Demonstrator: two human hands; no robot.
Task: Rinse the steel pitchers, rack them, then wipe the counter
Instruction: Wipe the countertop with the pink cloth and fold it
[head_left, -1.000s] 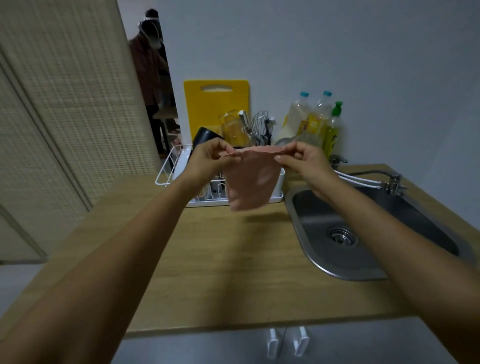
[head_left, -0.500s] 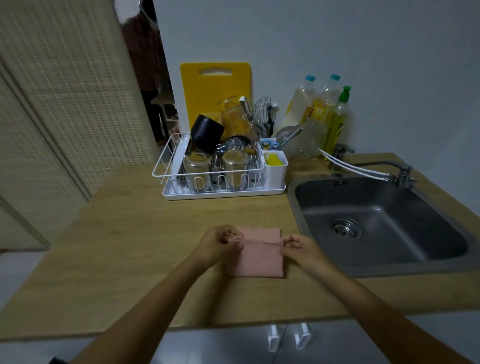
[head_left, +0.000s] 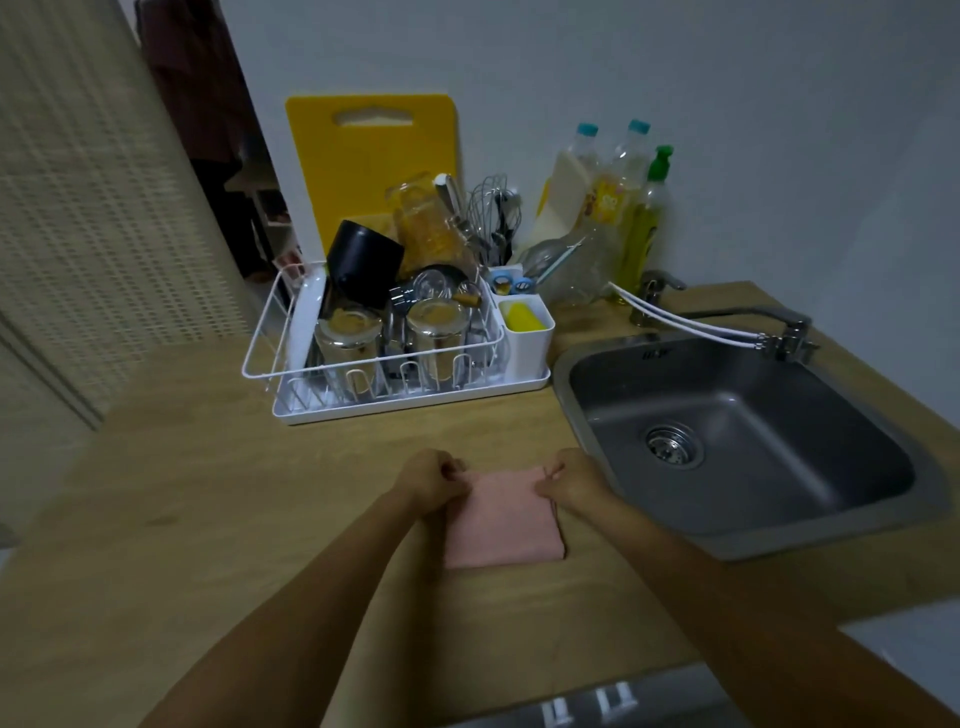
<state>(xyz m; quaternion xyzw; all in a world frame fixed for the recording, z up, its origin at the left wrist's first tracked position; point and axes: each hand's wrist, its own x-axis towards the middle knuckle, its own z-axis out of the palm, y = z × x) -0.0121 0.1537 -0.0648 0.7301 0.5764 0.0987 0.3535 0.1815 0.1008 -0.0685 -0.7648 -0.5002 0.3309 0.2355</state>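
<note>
A folded pink cloth (head_left: 501, 522) lies flat on the wooden counter (head_left: 218, 493), just left of the sink. My left hand (head_left: 428, 478) pinches its far left corner and my right hand (head_left: 571, 480) pinches its far right corner. Two steel pitchers (head_left: 353, 343) (head_left: 439, 335) stand upside down in the white dish rack (head_left: 291, 364) behind the cloth, beside a black cup (head_left: 363, 265).
The steel sink (head_left: 727, 447) with its faucet (head_left: 779, 332) lies to the right. A yellow cutting board (head_left: 369, 156), utensils, a white caddy (head_left: 524, 332) and several bottles (head_left: 618, 208) line the wall. A woven screen (head_left: 93, 208) stands at the left.
The cloth, held up in the air by both hands a second ago, has been lowered onto the counter and folded flat. Both hands still grip its top corners.
</note>
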